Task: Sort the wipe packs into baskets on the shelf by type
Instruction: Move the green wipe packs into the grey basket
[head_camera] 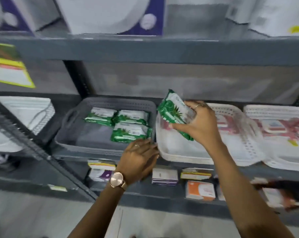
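Three green packs [128, 122] lie in grey basket [104, 124]; right hand [199, 124] clamps a fourth pack [175, 114] over white basket [196, 143], left hand [139, 158] spread open on the grey rim; a loose pinch risks dropping it among pink ones.

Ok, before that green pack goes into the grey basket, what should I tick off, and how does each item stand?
1. Right hand grips the green pack: ok.
2. Grey basket holds only green packs: ok.
3. Free floor space in that basket: ok.
4. Left hand steadies the basket's front rim: cannot tell, it is at the rim.
5. Held pack is clear of the white basket with pink packs: not ok, it is above it.
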